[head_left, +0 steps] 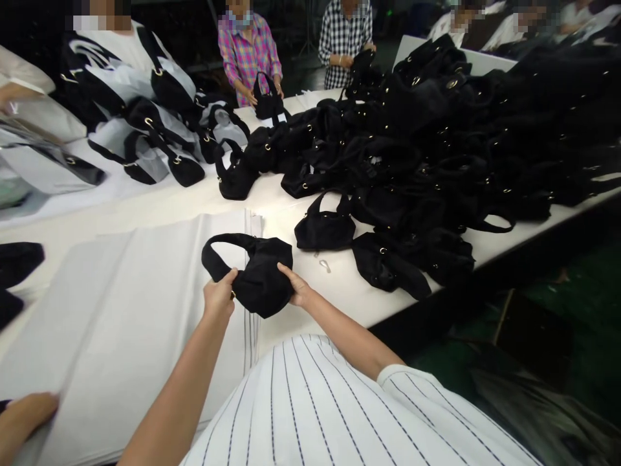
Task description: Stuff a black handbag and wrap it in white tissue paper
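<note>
A small black fabric handbag (264,275) is held between my two hands above the table, its looped handle pointing left. My left hand (220,294) grips it near the base of the handle, thumb on top. On the other side, my right hand (294,285) pinches the bag's body with the thumb on the front; the fingers behind are hidden. Beneath and to the left lies a stack of light grey sheets (130,310). Another black handbag (325,230) rests just beyond my right hand, close to a small silvery piece (325,265).
A large heap of black handbags (412,142) covers the table's right and far side. Bags in grey-white wrapping (155,142) lie at the far left. Several people stand around the white table (286,323). Another person's hand (29,414) touches the sheets at lower left.
</note>
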